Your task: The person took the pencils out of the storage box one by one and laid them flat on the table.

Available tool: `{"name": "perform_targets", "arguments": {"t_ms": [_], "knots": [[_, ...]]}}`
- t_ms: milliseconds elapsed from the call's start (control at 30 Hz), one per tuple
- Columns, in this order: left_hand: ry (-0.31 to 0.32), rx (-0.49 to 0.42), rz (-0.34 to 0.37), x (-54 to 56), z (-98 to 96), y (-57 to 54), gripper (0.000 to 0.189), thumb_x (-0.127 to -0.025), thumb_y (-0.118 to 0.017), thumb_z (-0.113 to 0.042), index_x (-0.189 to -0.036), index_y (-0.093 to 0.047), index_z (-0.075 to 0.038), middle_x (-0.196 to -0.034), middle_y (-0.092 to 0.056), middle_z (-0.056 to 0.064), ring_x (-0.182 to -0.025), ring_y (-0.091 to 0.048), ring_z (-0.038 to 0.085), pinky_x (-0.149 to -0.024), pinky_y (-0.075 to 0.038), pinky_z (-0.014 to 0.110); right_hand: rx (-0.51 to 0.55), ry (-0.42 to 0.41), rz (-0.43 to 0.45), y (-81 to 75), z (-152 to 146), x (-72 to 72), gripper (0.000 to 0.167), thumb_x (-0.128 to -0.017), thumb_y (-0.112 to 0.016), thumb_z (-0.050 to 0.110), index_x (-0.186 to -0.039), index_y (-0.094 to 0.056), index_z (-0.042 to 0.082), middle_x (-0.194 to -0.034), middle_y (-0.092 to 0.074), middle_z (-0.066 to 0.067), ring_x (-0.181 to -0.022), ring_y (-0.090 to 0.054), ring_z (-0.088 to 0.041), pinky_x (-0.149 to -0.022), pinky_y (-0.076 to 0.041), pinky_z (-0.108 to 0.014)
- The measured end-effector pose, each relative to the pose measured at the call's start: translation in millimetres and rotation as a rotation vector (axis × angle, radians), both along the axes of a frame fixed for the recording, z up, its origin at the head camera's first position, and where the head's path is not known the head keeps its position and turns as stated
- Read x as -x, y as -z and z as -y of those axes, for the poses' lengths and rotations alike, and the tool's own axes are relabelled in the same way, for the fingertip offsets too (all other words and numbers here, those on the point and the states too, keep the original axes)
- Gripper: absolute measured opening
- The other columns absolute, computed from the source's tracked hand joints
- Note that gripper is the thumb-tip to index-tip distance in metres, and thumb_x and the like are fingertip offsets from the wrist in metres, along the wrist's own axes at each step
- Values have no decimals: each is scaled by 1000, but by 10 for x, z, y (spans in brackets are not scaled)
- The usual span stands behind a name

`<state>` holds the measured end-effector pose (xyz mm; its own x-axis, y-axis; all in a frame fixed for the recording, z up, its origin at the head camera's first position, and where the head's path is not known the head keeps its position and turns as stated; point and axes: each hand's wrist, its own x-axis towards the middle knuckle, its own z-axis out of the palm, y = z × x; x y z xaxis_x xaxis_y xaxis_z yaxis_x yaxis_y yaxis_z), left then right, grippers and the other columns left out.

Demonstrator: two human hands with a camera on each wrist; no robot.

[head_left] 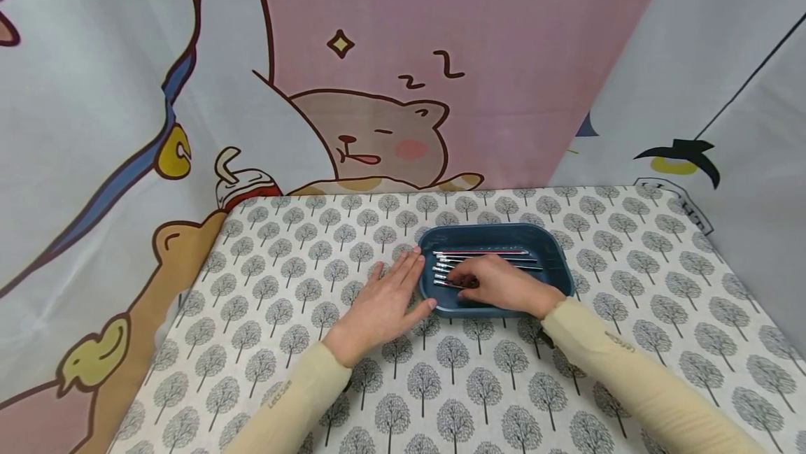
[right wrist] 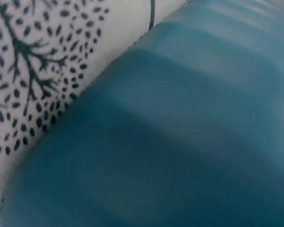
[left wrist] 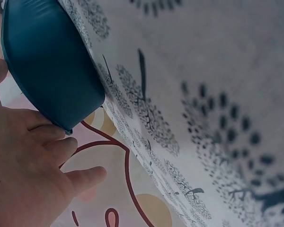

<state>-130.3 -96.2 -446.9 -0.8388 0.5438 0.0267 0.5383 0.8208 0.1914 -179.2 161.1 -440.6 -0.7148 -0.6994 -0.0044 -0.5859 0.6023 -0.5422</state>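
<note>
A dark blue plastic tray (head_left: 554, 265) sits on the patterned cloth, with several slim pencils (head_left: 481, 252) lying side by side in it, their silvery ends toward the left. My right hand (head_left: 497, 284) reaches in over the near wall, thumb and fingers curled down around the nearest pencil (head_left: 443, 282), most of which the hand covers. Against the tray's left end rests my left hand (head_left: 384, 307), its fingers extended at the rim and the thumb by the near corner. The left wrist view shows those fingers (left wrist: 42, 130) along the tray's edge (left wrist: 52, 61).
The table is covered by a white cloth (head_left: 290, 342) printed with grey trees. Behind it hangs a curtain (head_left: 522, 90) with cartoon animals, and more printed fabric closes the left and right sides. The tray's outer wall (right wrist: 146, 142) fills much of the right wrist view.
</note>
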Motion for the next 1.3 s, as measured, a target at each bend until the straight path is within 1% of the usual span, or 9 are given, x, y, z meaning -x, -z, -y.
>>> {"name": "perform_targets", "arguments": {"t_ms": [200,467,567,733,833,1000,1067,1200,1300], "knots": [[-4,-15,5,3,-5,9,82,-107,-35,-62,-165,-22,-6,-173,-16,10,-157,-21,29,-123,-24,61,-25,-22,2,20,-10,39,26,-91,-80,10,-117,-78,9,-112,-76,-2,-101,-71,-14,-86,-60,-37],[-2,-28,-4,6,-6,13,81,-107,-39,-60,-165,-23,-6,-173,-15,9,-157,-21,29,-123,-24,61,-41,-38,-9,57,-23,72,27,-88,-83,9,-115,-78,10,-106,-75,-1,-86,-68,-6,-75,-59,-27],[0,-27,-9,2,-8,9,82,-107,-39,-61,-165,-23,-5,-173,-16,10,-157,-21,29,-123,-25,61,-37,-61,-37,62,-24,72,26,-87,-83,5,-112,-79,9,-103,-75,-1,-83,-67,-5,-71,-58,-27],[0,-22,-4,-9,-15,-1,82,-106,-40,-60,-165,-23,-5,-172,-16,10,-158,-19,28,-123,-25,61,-60,-87,-82,66,-22,78,21,-87,-81,0,-106,-80,10,-97,-74,1,-78,-64,-3,-69,-58,-28],[-3,-28,-5,-9,-17,-8,82,-106,-40,-60,-164,-24,-5,-172,-17,11,-157,-19,28,-123,-25,61,-71,-93,-97,70,-10,88,18,-89,-79,1,-104,-81,11,-97,-74,3,-81,-65,-4,-72,-59,-29],[-8,-27,-6,-11,-22,-22,81,-108,-29,-63,-164,-25,-5,-172,-17,10,-157,-22,28,-123,-25,60,-72,-95,-102,75,-5,93,17,-91,-77,1,-102,-82,13,-97,-75,4,-87,-69,-9,-76,-61,-32],[-5,-32,-10,-7,-24,-16,78,-109,-25,-61,-164,-26,-5,-172,-18,10,-156,-24,28,-123,-26,60,-63,-99,-105,78,-12,94,17,-91,-76,0,-102,-82,12,-98,-75,3,-88,-70,-10,-77,-62,-33],[-2,-50,-23,1,-26,1,74,-111,-27,-55,-163,-28,-3,-171,-21,11,-155,-27,29,-122,-27,61,-33,-88,-104,79,-31,93,17,-91,-76,1,-103,-82,12,-99,-76,3,-91,-71,-11,-79,-61,-33],[-3,-56,-32,1,-26,11,72,-111,-30,-53,-163,-29,-3,-171,-22,11,-155,-28,30,-122,-28,60,-18,-53,-101,61,-55,80,18,-92,-76,2,-104,-81,14,-102,-75,5,-94,-70,-10,-82,-60,-34]]}}
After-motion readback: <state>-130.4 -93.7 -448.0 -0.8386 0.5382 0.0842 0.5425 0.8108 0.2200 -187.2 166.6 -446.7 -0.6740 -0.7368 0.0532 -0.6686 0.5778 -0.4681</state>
